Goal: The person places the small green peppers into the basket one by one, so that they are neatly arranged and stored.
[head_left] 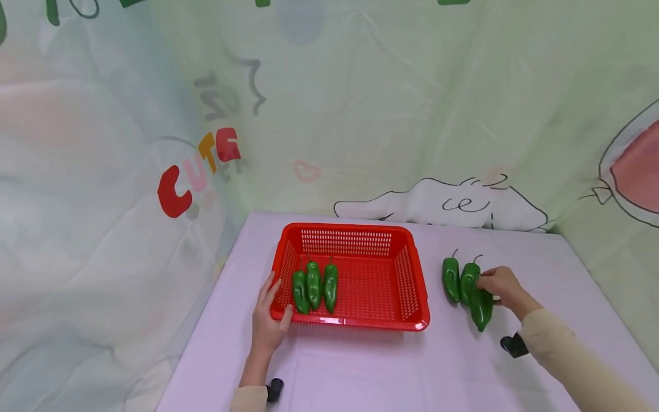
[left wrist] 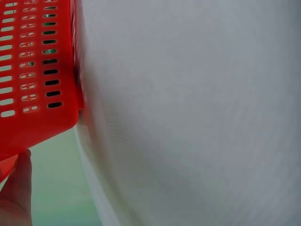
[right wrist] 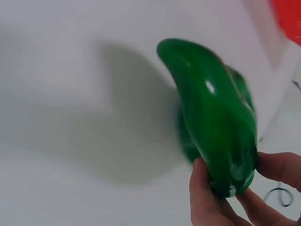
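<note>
A red plastic basket (head_left: 365, 283) with slotted walls stands on the table. Three glossy green peppers (head_left: 313, 286) lie side by side in its left part. My left hand (head_left: 269, 327) grips the basket's front left corner, fingers over the side rim and thumb at the front; in the left wrist view only part of that hand (left wrist: 16, 193) shows below the basket wall. To the right of the basket, my right hand (head_left: 504, 288) pinches a green pepper (right wrist: 211, 108) near its stem end, tip pointing toward me. Two more peppers (head_left: 451, 279) lie beside it, one partly hidden behind the held one.
A pale cloth covers the table (head_left: 360, 372). Printed fabric walls (head_left: 386, 114) rise behind and at both sides, with coloured letters at the left. Small black devices (head_left: 513, 345) are worn at both wrists.
</note>
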Available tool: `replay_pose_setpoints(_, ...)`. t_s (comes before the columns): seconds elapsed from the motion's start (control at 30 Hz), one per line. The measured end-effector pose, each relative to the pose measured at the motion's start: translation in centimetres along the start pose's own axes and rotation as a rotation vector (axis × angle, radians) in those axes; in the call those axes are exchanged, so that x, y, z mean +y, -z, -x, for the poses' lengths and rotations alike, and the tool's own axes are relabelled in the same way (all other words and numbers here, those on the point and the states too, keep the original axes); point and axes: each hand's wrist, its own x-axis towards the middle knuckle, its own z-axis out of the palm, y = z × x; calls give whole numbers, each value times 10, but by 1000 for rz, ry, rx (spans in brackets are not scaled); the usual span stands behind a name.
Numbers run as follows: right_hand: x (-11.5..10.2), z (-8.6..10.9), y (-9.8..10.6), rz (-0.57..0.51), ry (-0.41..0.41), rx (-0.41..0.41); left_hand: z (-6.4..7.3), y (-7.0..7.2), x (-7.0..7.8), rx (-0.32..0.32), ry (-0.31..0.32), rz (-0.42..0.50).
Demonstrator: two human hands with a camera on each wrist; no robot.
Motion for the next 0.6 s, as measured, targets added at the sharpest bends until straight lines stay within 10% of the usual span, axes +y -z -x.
replay_pose_setpoints(0.6, -90, 12, -19, -53, 140, -18, -1, 2, 3, 6, -6, -10)
